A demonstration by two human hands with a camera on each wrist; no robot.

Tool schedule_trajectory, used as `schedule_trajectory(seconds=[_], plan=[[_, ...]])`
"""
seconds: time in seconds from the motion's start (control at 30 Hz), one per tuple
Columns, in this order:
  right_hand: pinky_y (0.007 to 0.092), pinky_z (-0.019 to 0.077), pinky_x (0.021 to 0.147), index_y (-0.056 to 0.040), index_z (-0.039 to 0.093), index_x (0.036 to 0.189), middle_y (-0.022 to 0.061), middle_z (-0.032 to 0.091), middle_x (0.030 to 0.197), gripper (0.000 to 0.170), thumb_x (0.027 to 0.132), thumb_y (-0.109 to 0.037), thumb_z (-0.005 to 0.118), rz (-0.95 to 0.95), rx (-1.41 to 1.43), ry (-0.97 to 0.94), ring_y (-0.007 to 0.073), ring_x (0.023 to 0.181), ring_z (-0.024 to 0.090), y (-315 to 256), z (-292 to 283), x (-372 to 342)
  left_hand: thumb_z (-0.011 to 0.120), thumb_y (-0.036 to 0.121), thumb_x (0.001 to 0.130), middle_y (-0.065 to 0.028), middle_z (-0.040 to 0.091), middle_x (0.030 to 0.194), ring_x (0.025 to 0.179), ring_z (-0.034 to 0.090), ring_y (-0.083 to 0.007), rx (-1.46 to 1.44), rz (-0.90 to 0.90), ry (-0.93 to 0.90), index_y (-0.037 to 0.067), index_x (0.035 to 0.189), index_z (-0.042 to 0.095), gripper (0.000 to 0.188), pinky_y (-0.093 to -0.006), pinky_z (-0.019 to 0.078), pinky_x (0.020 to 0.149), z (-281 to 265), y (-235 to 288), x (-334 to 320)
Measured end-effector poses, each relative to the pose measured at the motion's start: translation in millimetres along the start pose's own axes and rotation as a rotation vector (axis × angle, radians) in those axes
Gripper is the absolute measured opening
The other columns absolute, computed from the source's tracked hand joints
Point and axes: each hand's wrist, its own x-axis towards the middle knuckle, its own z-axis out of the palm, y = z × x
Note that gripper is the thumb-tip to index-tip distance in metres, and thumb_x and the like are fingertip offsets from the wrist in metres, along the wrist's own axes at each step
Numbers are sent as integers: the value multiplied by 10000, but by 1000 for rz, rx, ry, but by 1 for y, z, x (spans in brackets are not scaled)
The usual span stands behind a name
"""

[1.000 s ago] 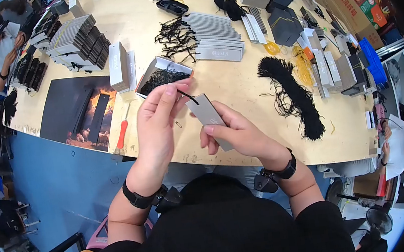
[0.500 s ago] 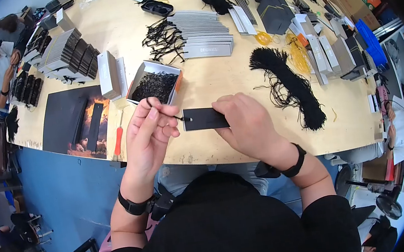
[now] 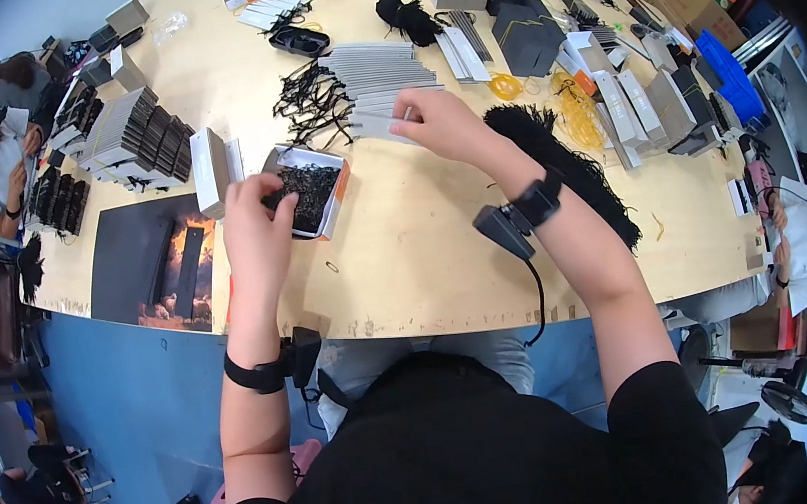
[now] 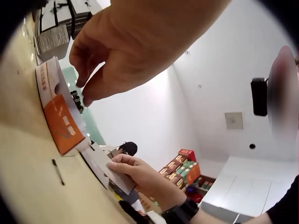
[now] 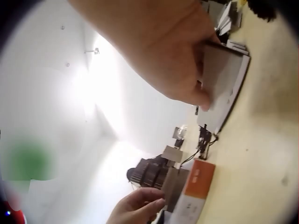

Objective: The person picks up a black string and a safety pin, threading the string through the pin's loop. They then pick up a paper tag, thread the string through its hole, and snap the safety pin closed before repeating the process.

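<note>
My left hand [image 3: 257, 209] reaches over a white and orange box [image 3: 342, 204] of tangled small black pieces [image 3: 313, 190]. In the left wrist view its thumb and fingers are curved with a gap between them, fingertips near the black pieces [image 4: 77, 100] at the box. Up at the fanned row of grey tags [image 3: 381, 68], my right hand [image 3: 444, 126] holds a grey tag [image 4: 119, 175] between thumb and fingers. The right wrist view shows this tag [image 5: 222, 70] close over the row, partly covered by the hand. Black cords [image 3: 310, 102] trail from the row's left side.
A bundle of black cords [image 3: 608, 197] lies under my right forearm. Left of the box stand a grey block [image 3: 209, 170] and banded stacks of tags [image 3: 132, 134]. A dark printed sheet [image 3: 126, 251] lies at the left edge; a small pin [image 3: 331, 267] lies before the box.
My hands have parted. The left has let go of the tag's cord and moved to the box; the right has moved forward to the tag row, where it holds a grey tag.
</note>
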Motion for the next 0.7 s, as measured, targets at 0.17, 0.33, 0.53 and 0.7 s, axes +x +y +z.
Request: schedule_trajectory(seconds=[0.17, 0.33, 0.53, 0.7], plan=[[378, 464, 682, -48, 595, 793, 97, 602, 806, 168, 724, -187, 659, 1, -233, 32, 274, 780, 588, 18, 16, 14, 670, 137, 691, -102, 617, 801, 779, 582, -282, 576, 77, -59, 66, 801, 642, 133, -369, 462, 691, 8, -6, 4], [377, 458, 702, -71, 608, 806, 83, 571, 825, 167, 719, -201, 666, -164, -323, 383, 272, 808, 572, 27, 6, 8, 649, 155, 710, -122, 637, 729, 750, 610, -293, 625, -40, -157, 71, 742, 651, 90, -387, 473, 662, 13, 9, 10], [328, 466, 639, -39, 595, 818, 87, 604, 742, 176, 718, -165, 665, 89, -50, 366, 226, 712, 600, 16, -78, -72, 568, 121, 789, -147, 601, 774, 784, 564, -332, 559, 142, 22, 34, 781, 573, 88, -421, 444, 689, 18, -5, 5], [319, 466, 594, -58, 610, 767, 67, 610, 673, 158, 693, -176, 685, 486, -315, 101, 205, 643, 601, 40, -100, -143, 536, 89, 815, -167, 587, 772, 790, 550, -355, 523, 124, 33, 23, 854, 501, 84, -437, 428, 675, 21, -7, 3]])
